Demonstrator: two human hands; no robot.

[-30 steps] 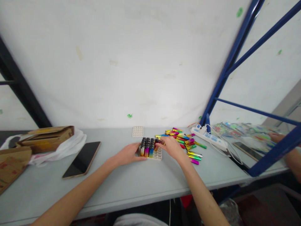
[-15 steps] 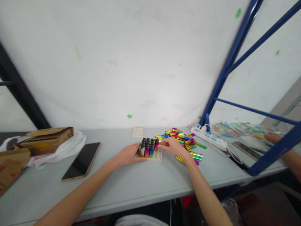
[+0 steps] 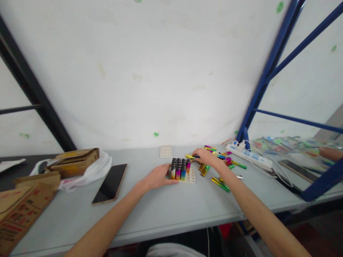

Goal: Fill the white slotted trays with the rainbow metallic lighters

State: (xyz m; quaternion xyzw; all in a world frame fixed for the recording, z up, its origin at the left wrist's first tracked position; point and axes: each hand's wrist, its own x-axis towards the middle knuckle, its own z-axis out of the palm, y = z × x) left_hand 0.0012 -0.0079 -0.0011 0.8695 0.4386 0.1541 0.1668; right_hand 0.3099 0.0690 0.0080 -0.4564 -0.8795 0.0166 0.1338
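Shiny rainbow-coloured tubes with black tops, looking like lighters [image 3: 178,172], stand upright in rows in a white holed tray [image 3: 192,177]. The tray's right-hand holes show bare. My left hand [image 3: 160,176] is wrapped round the tray's left end, thumb in front and fingers behind, steadying it. To the right of the tray lies a loose pile of metallic tubes [image 3: 205,170] in gold, green, blue and magenta. My right hand [image 3: 205,157] is over the left side of this pile, fingers curled down; what they pinch is hidden.
A second white holed tray [image 3: 165,151] lies by the wall. A phone [image 3: 110,184], cardboard boxes [image 3: 76,162] and a white plastic bag [image 3: 99,167] are at left. At right are a power strip [image 3: 249,156] with cables, a blue metal post [image 3: 264,78] and another person's blurred hand [image 3: 331,153].
My right hand has moved from the tray's right side to the pile, away from an upright magenta tube. My left hand stays at the tray. The whole view has shifted.
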